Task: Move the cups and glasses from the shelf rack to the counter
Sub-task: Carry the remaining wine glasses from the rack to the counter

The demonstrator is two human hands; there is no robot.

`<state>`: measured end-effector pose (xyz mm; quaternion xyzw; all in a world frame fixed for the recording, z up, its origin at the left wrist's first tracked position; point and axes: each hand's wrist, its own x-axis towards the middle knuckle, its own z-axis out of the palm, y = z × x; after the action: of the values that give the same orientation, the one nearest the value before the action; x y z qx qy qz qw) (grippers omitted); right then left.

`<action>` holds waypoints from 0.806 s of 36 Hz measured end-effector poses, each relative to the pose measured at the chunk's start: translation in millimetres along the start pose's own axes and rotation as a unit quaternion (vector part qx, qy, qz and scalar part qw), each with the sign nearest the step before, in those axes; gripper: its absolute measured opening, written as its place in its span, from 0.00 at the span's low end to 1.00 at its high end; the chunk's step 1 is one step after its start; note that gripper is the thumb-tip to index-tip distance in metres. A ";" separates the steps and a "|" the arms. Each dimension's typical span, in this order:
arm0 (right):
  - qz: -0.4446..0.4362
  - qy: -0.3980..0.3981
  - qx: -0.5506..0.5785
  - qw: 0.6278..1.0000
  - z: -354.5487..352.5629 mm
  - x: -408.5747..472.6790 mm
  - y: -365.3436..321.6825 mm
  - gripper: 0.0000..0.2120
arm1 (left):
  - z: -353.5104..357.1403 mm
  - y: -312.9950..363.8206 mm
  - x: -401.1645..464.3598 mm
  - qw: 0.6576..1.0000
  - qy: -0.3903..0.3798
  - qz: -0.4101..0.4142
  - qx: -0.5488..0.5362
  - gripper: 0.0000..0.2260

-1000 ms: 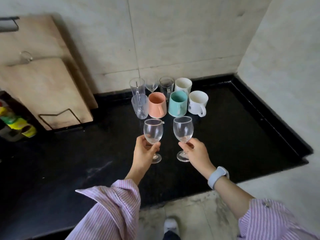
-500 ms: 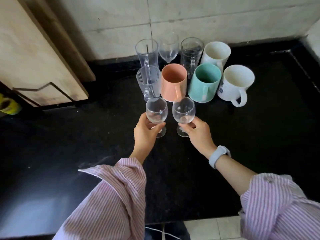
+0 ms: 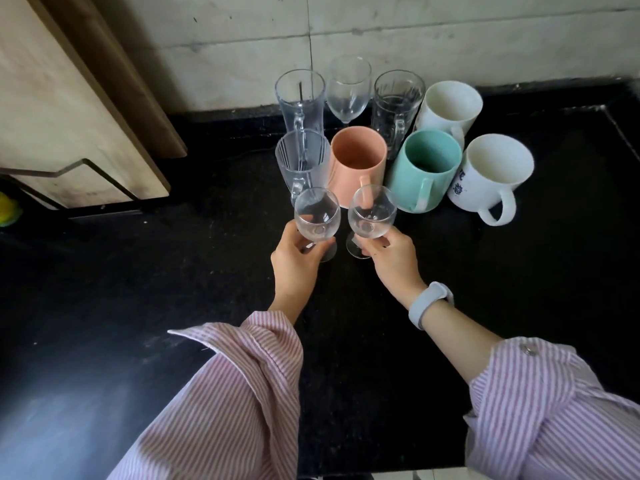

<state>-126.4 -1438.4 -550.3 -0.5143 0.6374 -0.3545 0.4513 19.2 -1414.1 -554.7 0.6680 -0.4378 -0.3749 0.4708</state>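
My left hand (image 3: 296, 268) grips the stem of a clear wine glass (image 3: 317, 216), and my right hand (image 3: 391, 261) grips the stem of a second wine glass (image 3: 372, 211). Both glasses stand upright, side by side, with their feet on or just above the black counter (image 3: 173, 289). Right behind them is a cluster of cups: a ribbed glass mug (image 3: 302, 162), a pink mug (image 3: 357, 161), a teal mug (image 3: 424, 168) and a white mug (image 3: 491, 174). At the wall stand a tall glass mug (image 3: 300, 97), a wine glass (image 3: 348, 88), another glass mug (image 3: 396, 102) and a white cup (image 3: 448, 107).
Wooden cutting boards (image 3: 59, 109) lean in a wire holder at the left, against the tiled wall (image 3: 415, 36). A yellow-green item (image 3: 8, 211) shows at the far left edge. The counter's raised rim (image 3: 620, 123) runs along the right.
Both hands have carried the two wine glasses forward and lower, up to the front of the cup cluster. The view has tilted down and closer to the counter.
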 end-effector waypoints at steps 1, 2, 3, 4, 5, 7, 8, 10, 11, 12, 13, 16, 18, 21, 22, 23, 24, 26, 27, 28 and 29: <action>0.002 -0.003 -0.005 1.000 0.0 -0.5 -0.3 0.10 | 0.5 -1.1 0.3 1.000 -0.001 -0.001 0.007 0.14; 0.004 -0.005 -0.008 1.000 -0.1 -1.4 -0.7 0.11 | 0.7 -2.3 0.0 1.000 -0.001 -0.003 0.016 0.13; 0.007 -0.007 -0.009 1.000 -0.2 -2.8 -1.1 0.11 | 0.6 -3.7 -0.6 1.000 0.000 -0.006 0.028 0.12; 0.006 -0.010 -0.012 1.000 -0.4 -4.7 -1.5 0.11 | 0.4 -5.2 -1.5 0.999 0.001 -0.008 0.042 0.12; 0.004 -0.013 -0.019 1.000 -0.3 -7.1 -1.8 0.11 | -0.1 -6.5 -3.0 0.998 0.001 -0.008 0.057 0.12; -0.006 -0.020 -0.035 0.999 -0.3 -13.4 -1.5 0.11 | -2.5 -7.8 -7.5 0.996 -0.003 -0.005 0.083 0.15; -0.011 -0.021 -0.041 0.999 -0.3 -17.0 -0.7 0.11 | -4.3 -7.8 -10.6 0.995 -0.007 -0.001 0.100 0.16; -0.014 -0.017 -0.053 0.998 0.0 -26.0 1.0 0.12 | -9.4 -6.8 -18.7 0.990 -0.014 0.013 0.140 0.16; -0.009 -0.011 -0.059 0.998 0.5 -31.2 1.6 0.14 | -12.7 -6.0 -23.5 0.987 -0.018 0.018 0.161 0.16; -0.001 -0.008 -0.063 0.998 1.5 -36.6 1.9 0.15 | -16.6 -4.8 -28.8 0.983 -0.022 0.021 0.181 0.16; 0.008 -0.009 -0.070 0.997 2.7 -42.6 2.0 0.17 | -21.0 -3.7 -34.2 0.979 -0.026 0.023 0.202 0.16; 0.003 -0.052 -0.123 0.991 10.2 -62.0 -0.4 0.17 | -39.5 -1.3 -51.6 0.962 -0.033 0.030 0.268 0.18; -0.032 -0.100 -0.180 0.978 18.0 -73.5 -4.2 0.17 | -56.6 -1.6 -62.2 0.948 -0.024 0.034 0.314 0.17; -0.103 -0.177 -0.264 0.942 32.4 -87.1 -16.4 0.18 | -90.3 -1.5 -77.2 0.926 -0.002 0.018 0.377 0.17; -0.128 -0.197 -0.297 0.925 38.1 -91.4 -22.0 0.18 | -103.4 -0.8 -82.6 0.918 0.007 0.008 0.396 0.17; -0.155 -0.212 -0.333 0.906 44.6 -95.8 -28.1 0.19 | -117.3 0.0 -88.0 0.912 0.017 -0.002 0.411 0.17; -0.183 -0.221 -0.366 0.885 52.1 -100.9 -34.7 0.19 | -132.3 1.1 -94.2 0.906 0.028 -0.011 0.423 0.17; -0.232 -0.236 -0.406 0.852 69.8 -113.4 -49.6 0.20 | -164.5 4.3 -108.3 0.894 0.051 -0.024 0.444 0.18; -0.252 -0.244 -0.415 0.839 80.1 -121.2 -58.8 0.20 | -182.4 6.7 -116.9 0.887 0.064 -0.029 0.456 0.17; -0.270 -0.252 -0.420 0.829 90.5 -129.5 -68.8 0.20 | -200.4 9.7 -126.3 0.880 0.076 -0.034 0.467 0.18; -0.289 -0.260 -0.422 0.819 101.8 -139.0 -80.3 0.20 | -219.4 13.3 -137.0 0.873 0.090 -0.042 0.477 0.18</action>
<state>5.1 -1319.3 -482.3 -0.8879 0.4057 -0.0186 0.2160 170.5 -1221.9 -469.4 0.8600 -0.4907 -0.0784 0.1157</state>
